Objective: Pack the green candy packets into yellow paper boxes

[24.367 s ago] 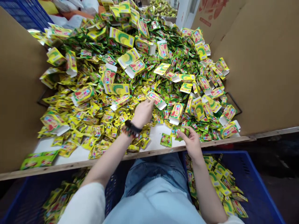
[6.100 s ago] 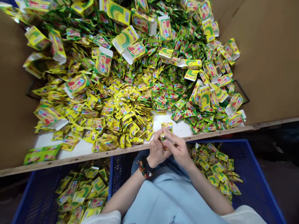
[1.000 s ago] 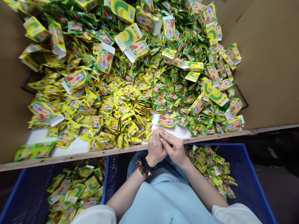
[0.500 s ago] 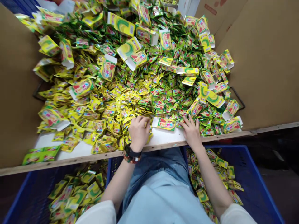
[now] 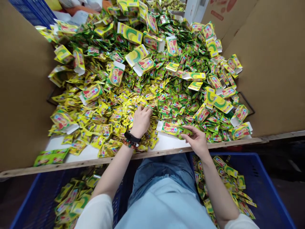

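Observation:
My left hand (image 5: pixel 141 121), wearing a dark wristband and beads, reaches into yellow packets (image 5: pixel 127 103) in the middle of the heap. Its fingers are curled down and the tips are hidden, so anything in them cannot be made out. My right hand (image 5: pixel 196 140) pinches a small green packet (image 5: pixel 183 131) between thumb and fingers. That packet lies at the right end of a yellow-green box (image 5: pixel 169 128) printed "TWINS". The box rests flat on the white tabletop (image 5: pixel 166 142) near the front edge, its white flap pointing left.
Loose boxes (image 5: pixel 116 73) lie scattered over the heap. Cardboard walls (image 5: pixel 269 70) flank the table. Below its wooden edge (image 5: pixel 228 144) stand blue crates (image 5: pixel 269 190) holding filled boxes (image 5: pixel 228 170). A joined green packet strip (image 5: pixel 51 157) lies at the front left.
My left hand has moved forward, farther into the yellow packets. My right hand has turned inward and now pinches a green packet at the box's right end. The view has shifted slightly.

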`<action>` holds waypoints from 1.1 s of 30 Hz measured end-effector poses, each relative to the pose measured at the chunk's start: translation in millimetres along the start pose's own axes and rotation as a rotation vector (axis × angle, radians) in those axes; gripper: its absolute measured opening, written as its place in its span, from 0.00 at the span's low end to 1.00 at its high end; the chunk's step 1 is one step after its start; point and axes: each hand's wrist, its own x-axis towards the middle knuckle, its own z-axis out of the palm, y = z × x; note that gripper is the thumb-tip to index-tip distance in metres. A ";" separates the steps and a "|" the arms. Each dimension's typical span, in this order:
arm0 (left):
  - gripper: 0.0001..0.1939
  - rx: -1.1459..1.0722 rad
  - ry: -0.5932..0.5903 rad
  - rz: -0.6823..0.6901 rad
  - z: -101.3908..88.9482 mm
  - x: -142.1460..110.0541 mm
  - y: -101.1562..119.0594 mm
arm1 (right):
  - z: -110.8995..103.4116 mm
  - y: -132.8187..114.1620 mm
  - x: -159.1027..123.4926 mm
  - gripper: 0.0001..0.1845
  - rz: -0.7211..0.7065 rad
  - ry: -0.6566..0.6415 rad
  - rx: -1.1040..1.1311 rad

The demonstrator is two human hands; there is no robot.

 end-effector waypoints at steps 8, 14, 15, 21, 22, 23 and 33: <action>0.14 0.006 -0.166 0.242 1.0 5.9 -17.7 | 7.1 4.8 2.0 0.12 0.029 0.133 0.023; 0.11 -0.053 -0.042 0.174 -1.6 0.5 -22.8 | 20.9 6.0 -5.9 0.12 0.125 0.124 0.250; 0.11 -0.114 0.019 0.116 -5.5 -3.0 -19.7 | 24.9 3.6 -6.5 0.12 0.128 0.110 0.304; 0.09 -0.757 0.075 -0.076 -27.7 -37.9 26.8 | 58.1 -14.4 -1.3 0.15 0.178 0.014 0.593; 0.10 -0.852 0.051 -0.087 -27.4 -43.9 35.1 | 61.9 -15.3 0.0 0.16 0.190 0.011 0.615; 0.11 -0.929 0.029 -0.103 -25.6 -49.1 42.3 | 64.1 -15.1 0.9 0.17 0.195 0.027 0.621; 0.15 -0.392 -0.360 -0.310 26.2 -45.8 77.4 | 10.5 22.7 2.9 0.17 0.098 0.304 0.257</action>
